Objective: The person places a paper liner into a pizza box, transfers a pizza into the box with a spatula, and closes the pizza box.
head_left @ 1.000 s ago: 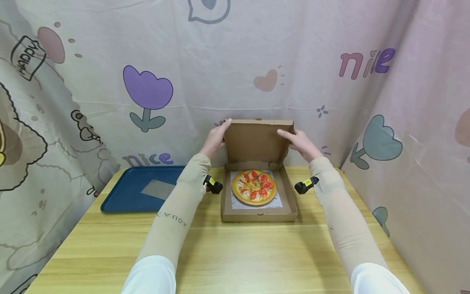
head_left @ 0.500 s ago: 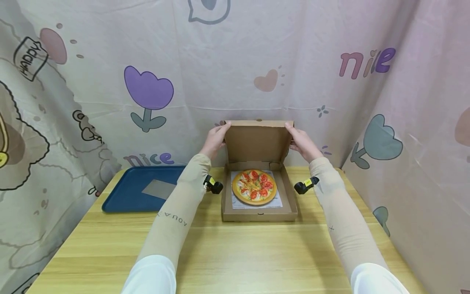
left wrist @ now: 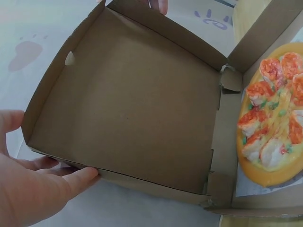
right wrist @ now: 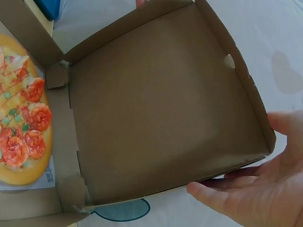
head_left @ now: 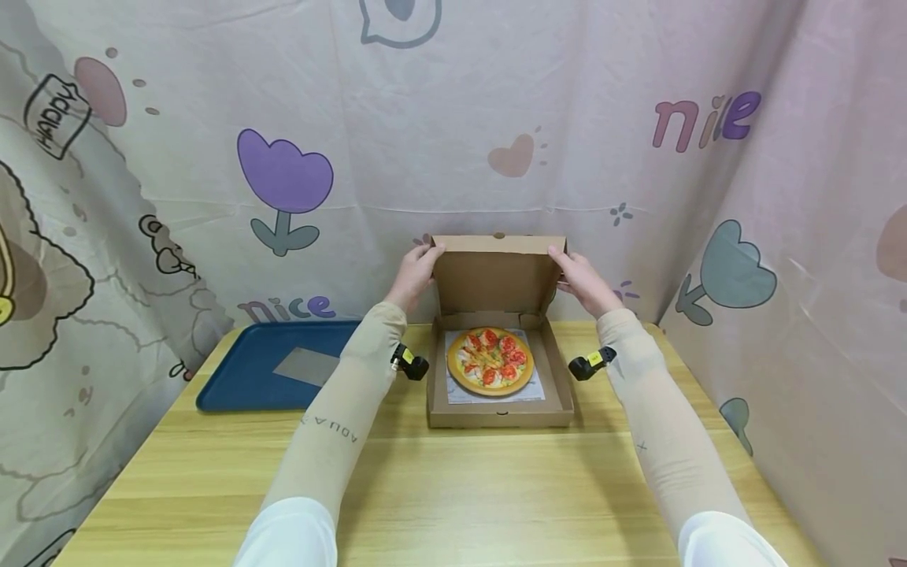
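Note:
A brown cardboard pizza box (head_left: pixel 501 417) stands on the table with its lid (head_left: pixel 496 279) raised, tilted up at the back. Inside lies a round pizza (head_left: pixel 490 362) with red and white topping, on a sheet of printed paper (head_left: pixel 459 392). My left hand (head_left: pixel 414 276) grips the lid's upper left corner, thumb on the front edge and fingers along the side (left wrist: pixel 45 184). At the upper right corner my right hand (head_left: pixel 584 279) holds the lid likewise, its fingers against the side wall (right wrist: pixel 251 189). Some fingertips behind the cardboard are hidden.
Left of the box a blue tray (head_left: pixel 234 378) rests on the table (head_left: pixel 468 488), bearing a flat grey sheet (head_left: pixel 306 365); my left forearm partly covers the tray. A printed curtain (head_left: pixel 425 157) hangs right behind the box and along both sides.
My right thumb has moved from inside the lid onto its front edge. The lid has tipped slightly forward and down, with both hands moving along with it.

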The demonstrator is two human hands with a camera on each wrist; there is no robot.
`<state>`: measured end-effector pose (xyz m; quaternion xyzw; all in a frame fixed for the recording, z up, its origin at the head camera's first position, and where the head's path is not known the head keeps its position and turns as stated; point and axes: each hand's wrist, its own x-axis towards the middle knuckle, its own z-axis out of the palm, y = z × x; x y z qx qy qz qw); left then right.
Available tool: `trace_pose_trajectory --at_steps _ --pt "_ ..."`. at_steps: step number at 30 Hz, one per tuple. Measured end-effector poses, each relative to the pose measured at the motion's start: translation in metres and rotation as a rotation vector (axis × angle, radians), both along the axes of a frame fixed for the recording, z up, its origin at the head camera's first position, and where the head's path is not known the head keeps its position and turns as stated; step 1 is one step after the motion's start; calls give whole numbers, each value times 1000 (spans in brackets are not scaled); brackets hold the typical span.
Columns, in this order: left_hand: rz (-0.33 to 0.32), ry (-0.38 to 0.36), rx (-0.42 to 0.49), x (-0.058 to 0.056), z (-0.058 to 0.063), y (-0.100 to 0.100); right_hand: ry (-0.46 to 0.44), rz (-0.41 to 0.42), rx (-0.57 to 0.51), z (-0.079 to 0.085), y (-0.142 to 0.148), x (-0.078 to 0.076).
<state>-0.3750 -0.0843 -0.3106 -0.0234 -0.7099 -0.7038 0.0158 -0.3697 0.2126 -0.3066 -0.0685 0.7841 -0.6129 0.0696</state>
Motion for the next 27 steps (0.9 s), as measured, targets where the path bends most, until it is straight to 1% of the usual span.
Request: trace_pose_trajectory --at_steps 3,8,16,21,27 --pt "-1 7 0 2 -1 -1 8 -5 13 -2 0 2" --pt "-5 20 -33 8 -4 -3 26 -17 30 -7 1 6" --pt "-22 58 -67 18 -12 -3 58 -19 10 -18 3 13" --pt "-24 84 -82 24 -17 -3 84 -9 -20 -25 3 17" --pt "-27 107 -135 32 -24 -5 91 -2 -28 -28 4 27"
